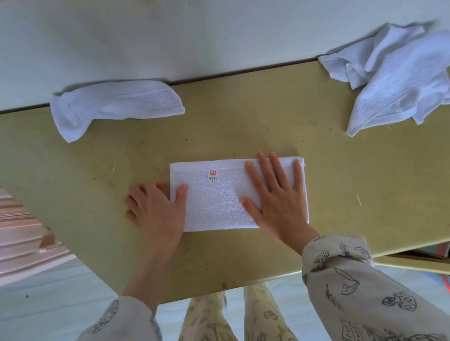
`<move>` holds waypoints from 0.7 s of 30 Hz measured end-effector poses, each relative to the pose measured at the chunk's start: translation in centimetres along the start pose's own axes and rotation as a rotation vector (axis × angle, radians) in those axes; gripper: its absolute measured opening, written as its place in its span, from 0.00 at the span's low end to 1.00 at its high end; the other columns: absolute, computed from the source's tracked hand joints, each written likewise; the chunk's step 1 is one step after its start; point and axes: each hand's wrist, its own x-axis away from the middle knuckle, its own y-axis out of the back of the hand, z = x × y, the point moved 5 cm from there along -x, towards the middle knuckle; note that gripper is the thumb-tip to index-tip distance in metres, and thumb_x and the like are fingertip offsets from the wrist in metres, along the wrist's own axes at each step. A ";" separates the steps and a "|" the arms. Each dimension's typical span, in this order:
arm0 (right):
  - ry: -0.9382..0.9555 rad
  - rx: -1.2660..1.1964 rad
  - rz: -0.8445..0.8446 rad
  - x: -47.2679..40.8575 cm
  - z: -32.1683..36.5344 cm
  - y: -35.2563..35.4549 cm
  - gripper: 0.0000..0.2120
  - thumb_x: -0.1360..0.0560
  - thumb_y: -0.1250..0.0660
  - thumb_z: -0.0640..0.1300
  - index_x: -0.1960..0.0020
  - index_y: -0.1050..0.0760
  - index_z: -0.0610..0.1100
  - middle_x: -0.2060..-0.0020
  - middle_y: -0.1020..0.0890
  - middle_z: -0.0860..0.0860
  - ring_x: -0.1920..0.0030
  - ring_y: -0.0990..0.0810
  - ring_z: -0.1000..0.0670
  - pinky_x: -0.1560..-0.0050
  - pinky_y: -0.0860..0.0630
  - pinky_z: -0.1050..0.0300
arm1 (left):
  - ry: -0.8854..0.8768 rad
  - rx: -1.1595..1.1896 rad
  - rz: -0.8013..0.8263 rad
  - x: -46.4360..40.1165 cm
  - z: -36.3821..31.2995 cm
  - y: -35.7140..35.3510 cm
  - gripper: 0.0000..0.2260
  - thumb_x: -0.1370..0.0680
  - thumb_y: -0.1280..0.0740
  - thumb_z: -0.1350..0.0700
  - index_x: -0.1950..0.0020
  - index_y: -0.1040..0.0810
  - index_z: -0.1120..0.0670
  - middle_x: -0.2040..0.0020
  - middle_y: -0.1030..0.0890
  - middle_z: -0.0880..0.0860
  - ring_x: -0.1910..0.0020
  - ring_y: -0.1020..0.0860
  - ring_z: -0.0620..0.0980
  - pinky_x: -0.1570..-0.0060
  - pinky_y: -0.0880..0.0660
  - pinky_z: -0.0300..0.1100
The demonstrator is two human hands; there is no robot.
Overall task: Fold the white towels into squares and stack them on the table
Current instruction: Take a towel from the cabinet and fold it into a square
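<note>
Right hand [277, 195] flat on towel [216, 200], left hand [153, 208] pinching its left edge; uneven fold over would give misaligned edges, no square.

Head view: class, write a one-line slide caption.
Left hand grips the folded towel; right hand presses it flat; two unfolded towels wait.

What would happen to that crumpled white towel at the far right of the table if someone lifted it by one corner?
The crumpled towel would probably hang limp and unfurl: it lies in soft, loose folds with no shape of its own. It looks light, thin terry. Pushed, it would likely bunch up on the table rather than slide as one piece.
</note>
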 end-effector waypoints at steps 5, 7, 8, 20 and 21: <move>0.007 0.007 0.009 0.0 0.0 0.0 0.31 0.24 0.51 0.62 0.26 0.43 0.47 0.26 0.40 0.45 0.27 0.41 0.43 0.31 0.48 0.31 | 0.064 0.010 0.123 -0.4 -1.0 -0.3 0.18 0.23 0.37 0.46 0.42 0.26 0.58 0.38 0.33 0.58 0.38 0.37 0.58 0.39 0.41 0.51; 0.005 0.004 0.008 0.0 0.1 -0.1 0.31 0.24 0.51 0.62 0.26 0.43 0.47 0.26 0.40 0.45 0.27 0.40 0.42 0.31 0.49 0.31 | 0.045 0.020 0.141 -0.5 -1.3 -0.4 0.17 0.22 0.38 0.47 0.42 0.26 0.58 0.39 0.31 0.58 0.38 0.35 0.58 0.39 0.39 0.51; 0.006 0.005 0.008 0.0 0.1 -0.1 0.31 0.24 0.51 0.62 0.26 0.43 0.47 0.26 0.40 0.45 0.27 0.40 0.42 0.31 0.49 0.31 | 0.026 0.050 0.141 -0.5 -1.4 -0.3 0.16 0.22 0.39 0.48 0.42 0.26 0.59 0.41 0.29 0.58 0.40 0.33 0.57 0.41 0.36 0.50; 0.019 -0.062 -0.023 0.0 -0.1 0.0 0.30 0.23 0.52 0.61 0.26 0.43 0.47 0.26 0.39 0.45 0.27 0.41 0.44 0.30 0.50 0.33 | 0.159 0.637 0.352 -0.4 0.1 0.4 0.12 0.24 0.33 0.58 0.43 0.24 0.61 0.49 0.21 0.55 0.54 0.23 0.51 0.57 0.26 0.41; 0.024 -0.112 -0.046 0.0 -0.1 0.2 0.29 0.23 0.51 0.60 0.26 0.42 0.47 0.26 0.39 0.45 0.27 0.41 0.44 0.30 0.50 0.34 | 0.125 0.642 0.332 -0.2 -0.4 0.9 0.11 0.24 0.33 0.57 0.43 0.24 0.60 0.50 0.21 0.54 0.54 0.23 0.50 0.59 0.27 0.39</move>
